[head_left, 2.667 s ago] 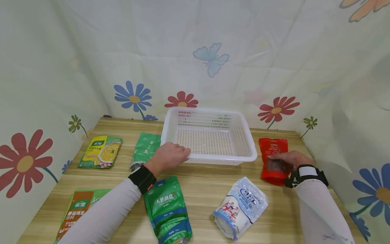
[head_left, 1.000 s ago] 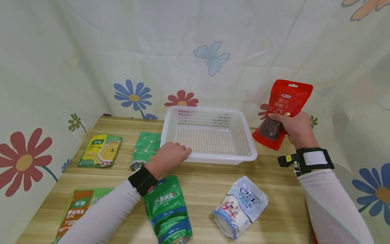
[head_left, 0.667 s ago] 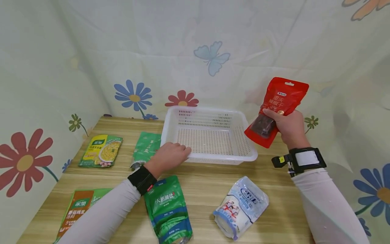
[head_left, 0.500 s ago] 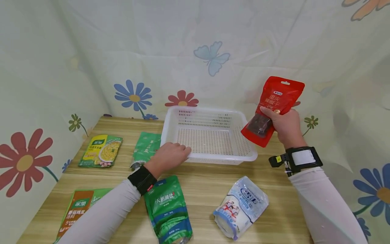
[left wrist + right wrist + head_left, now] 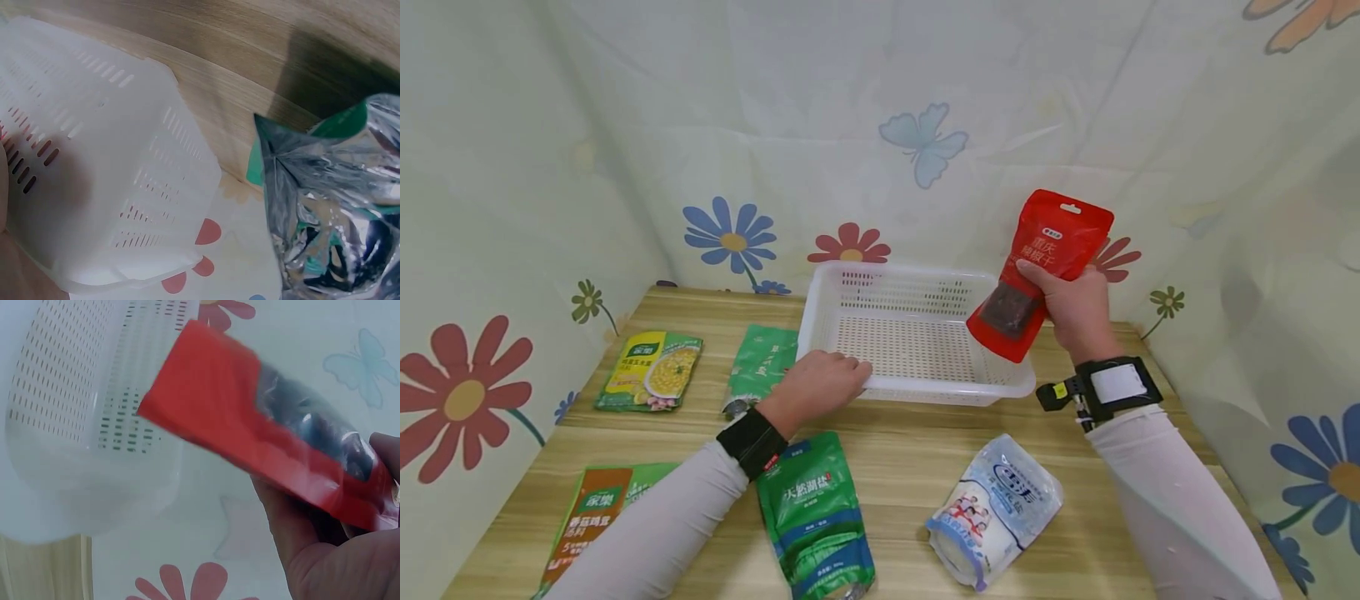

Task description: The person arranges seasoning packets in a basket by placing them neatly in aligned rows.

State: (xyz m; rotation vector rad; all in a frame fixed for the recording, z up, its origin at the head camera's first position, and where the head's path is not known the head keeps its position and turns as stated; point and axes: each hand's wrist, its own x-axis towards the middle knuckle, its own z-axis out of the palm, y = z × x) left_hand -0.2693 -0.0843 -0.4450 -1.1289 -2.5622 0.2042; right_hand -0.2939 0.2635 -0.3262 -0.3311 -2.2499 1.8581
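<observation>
My right hand (image 5: 1081, 310) grips a red pouch of dried chili (image 5: 1054, 237), thumb across its front above the clear window. Tilted, the pouch overlaps the right end of a white plastic basket (image 5: 940, 390) in the head view. In the right wrist view, the red pouch's bottom end (image 5: 206, 387) points toward the basket wall (image 5: 125, 481). My left hand (image 5: 823, 382) holds the basket's near rim at the left, its fingers curled over the edge. No packet shows inside the basket. Beside it, the left wrist view has a silvery pouch bottom (image 5: 337, 206) close to the camera.
Green salt pouches (image 5: 816, 508) (image 5: 762, 358) lie near my left arm. A blue-white salt bag (image 5: 996, 508) lies front right on the wooden table (image 5: 902, 467). Soup packets, yellow-green (image 5: 651, 371) and brown-green (image 5: 597, 508), lie at left. Flowered cloth (image 5: 775, 125) encloses the table.
My right hand took the red pouch off the table at right, raised it, and carried it left to the basket's right end. The left hand has stayed on the rim.
</observation>
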